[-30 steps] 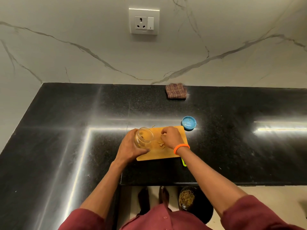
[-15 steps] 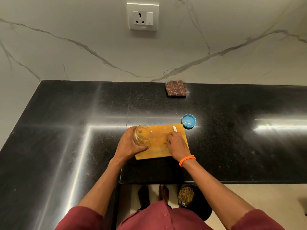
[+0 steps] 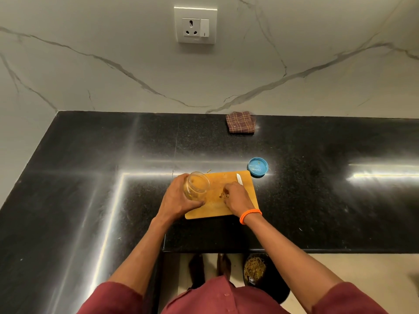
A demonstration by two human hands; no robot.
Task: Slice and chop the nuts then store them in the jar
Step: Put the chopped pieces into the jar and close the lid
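Head view: left hand (image 3: 179,199) grips the jar (image 3: 196,185), tilted with its mouth toward the right, over the left edge of the board (image 3: 229,209). Jar has some chopped bits at the bottom. Right hand (image 3: 237,197) sits on the board, fingers curled down onto a small pile of nut pieces (image 3: 224,195); can't tell if it's pinching any. White knife tip (image 3: 239,179) lies on the board just past the right hand. Blue lid (image 3: 258,167) lies open side up on the desk (image 3: 90,177), just off the board's far right corner. Folded cloth (image 3: 240,122) at the wall, well apart.
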